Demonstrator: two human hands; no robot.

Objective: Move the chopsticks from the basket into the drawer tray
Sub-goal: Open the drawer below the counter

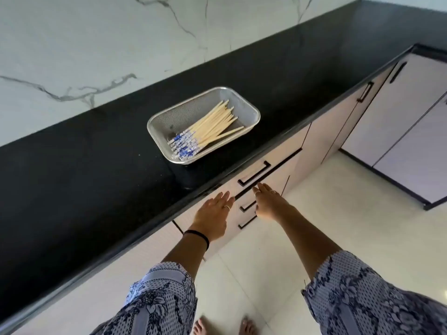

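A metal mesh basket (251, 112) stands on the black countertop (96, 170). In it lies a bundle of pale wooden chopsticks (212, 125) with blue-and-white patterned ends. Below the counter edge the top drawer (280, 171) is closed, with a long black handle (255, 176). My right hand (269, 201) is stretched out just below that handle, fingers extended and holding nothing. My left hand (214, 213) hovers flat in front of the counter edge, fingers together and empty. The drawer tray is hidden.
Two smaller drawer handles (246, 215) sit below the top one, partly behind my right hand. More cabinet doors (338, 122) run to the right. A marble wall (96, 49) backs the counter. Pale floor tiles (338, 213) lie below, with my bare feet at the bottom edge.
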